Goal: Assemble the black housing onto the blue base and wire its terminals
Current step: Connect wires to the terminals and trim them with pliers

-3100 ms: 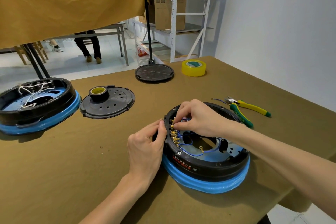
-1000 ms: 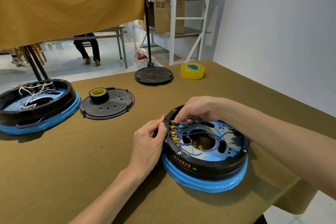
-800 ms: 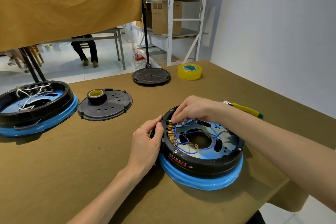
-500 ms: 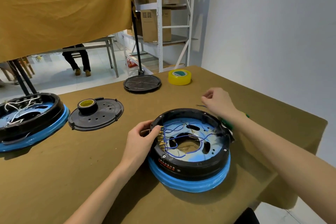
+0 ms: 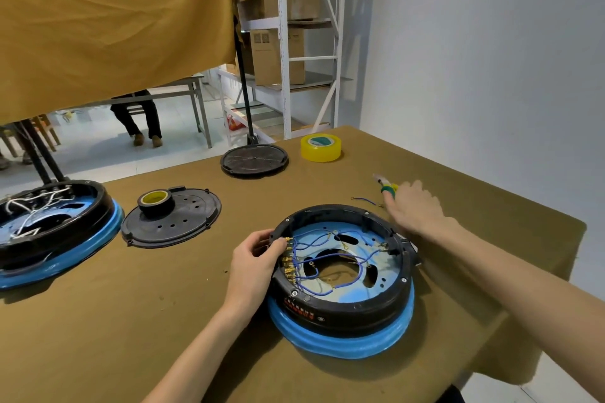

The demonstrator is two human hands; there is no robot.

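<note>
The black housing (image 5: 343, 307) sits on the blue base (image 5: 340, 342) in front of me. Inside, blue wires (image 5: 327, 240) run from a row of brass terminals (image 5: 288, 260) on its left wall. My left hand (image 5: 253, 263) grips the housing's left rim beside the terminals. My right hand (image 5: 414, 208) is beyond the housing, fingers relaxed, blurred, over the yellow-green pliers (image 5: 388, 185). A loose blue wire (image 5: 366, 201) lies just left of that hand.
A second black-and-blue unit (image 5: 52, 235) with white wires sits far left. A black cover plate (image 5: 173, 222) carries a tape roll (image 5: 155, 201). A round stand base (image 5: 253, 160) and yellow tape roll (image 5: 320, 147) stand at the back. The table's right edge (image 5: 579, 239) is close.
My right hand left the terminals inside the housing and moved back right to the pliers and loose wire. My left hand stayed on the rim.
</note>
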